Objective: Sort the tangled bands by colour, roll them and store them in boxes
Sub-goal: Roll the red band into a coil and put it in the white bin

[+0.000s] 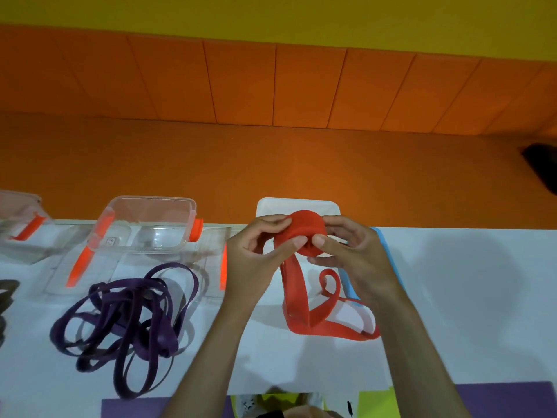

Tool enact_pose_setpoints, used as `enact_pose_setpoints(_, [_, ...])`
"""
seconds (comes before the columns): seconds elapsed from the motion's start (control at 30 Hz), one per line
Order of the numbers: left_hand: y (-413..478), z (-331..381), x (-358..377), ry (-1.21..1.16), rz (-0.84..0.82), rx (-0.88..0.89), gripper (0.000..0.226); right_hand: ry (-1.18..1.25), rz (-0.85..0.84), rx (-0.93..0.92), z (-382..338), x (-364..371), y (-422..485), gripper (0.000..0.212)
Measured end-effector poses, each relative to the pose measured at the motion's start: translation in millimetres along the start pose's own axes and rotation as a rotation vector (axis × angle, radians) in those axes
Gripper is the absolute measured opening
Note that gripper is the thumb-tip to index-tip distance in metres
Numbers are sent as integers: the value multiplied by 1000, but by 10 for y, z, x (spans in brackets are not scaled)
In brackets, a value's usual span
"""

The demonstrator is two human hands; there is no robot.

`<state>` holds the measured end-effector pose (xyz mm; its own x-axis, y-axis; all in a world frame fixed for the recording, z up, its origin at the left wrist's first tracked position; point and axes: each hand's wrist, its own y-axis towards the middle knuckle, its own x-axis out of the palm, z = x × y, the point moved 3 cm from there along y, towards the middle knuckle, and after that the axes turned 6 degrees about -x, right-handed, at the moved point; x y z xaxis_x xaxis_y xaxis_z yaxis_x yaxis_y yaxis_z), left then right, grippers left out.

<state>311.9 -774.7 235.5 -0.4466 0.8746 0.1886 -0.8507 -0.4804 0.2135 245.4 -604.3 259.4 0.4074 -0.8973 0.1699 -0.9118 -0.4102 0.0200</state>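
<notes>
A red band (304,315) is partly wound into a thick roll (304,230) held above the white table (452,297). My left hand (256,251) grips the roll's left side with thumb and fingers. My right hand (346,251) pinches its right side, thumb on the front face. The red band's loose tail hangs down and loops on the table. A tangled heap of purple bands (126,321) lies to the left. A white box (271,206) stands behind the roll, mostly hidden by my hands.
A clear box with orange clips (150,224) stands at the table's back edge, with a clear lid (75,267) in front of it. Another clear box (18,224) and a dark band (6,294) are at the far left. A blue lid (388,260) lies under my right hand.
</notes>
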Motion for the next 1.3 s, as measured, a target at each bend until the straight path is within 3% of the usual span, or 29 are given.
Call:
enact_pose_setpoints(0.1, [-5, -28, 43, 15, -30, -31, 38, 131, 32, 20, 62, 46, 20, 29])
enact_pose_setpoints(0.17, [-33, -55, 38, 16, -46, -60, 45, 211, -33, 52, 127, 70, 12, 32])
enact_pose_setpoints(0.27, [-43, -84, -20, -12, 36, -77, 51, -42, -151, 47, 136, 15, 6, 28])
enact_pose_setpoints(0.33, [-44, -77, -14, 51, 51, -21, 43, -176, -200, 26, 102, -56, 20, 31])
enact_pose_setpoints(0.47, [-4, -9, 69, 150, -11, 35, 32, -52, -144, 25, 62, -103, 54, 48])
enact_pose_setpoints(0.67, [19, 43, 92, 92, -116, -13, 53, 269, -150, 118, 99, -9, 49, 27])
enact_pose_setpoints(0.83, [16, 86, 88, 77, -23, -56, 45, -106, -175, 39, -7, -102, 96, 33])
enact_pose_setpoints(1.03, [38, 113, 110, 78, -89, -64, 36, 41, -110, 35, -115, -63, 95, 39])
enact_pose_setpoints(1.2, [60, 129, 104, 8, -21, -183, 37, 326, -159, 167, 0, 49, 85, 20])
enact_pose_setpoints(1.3, [54, 145, 71, 36, 23, -154, 40, 155, -183, 146, -13, 33, 86, 30])
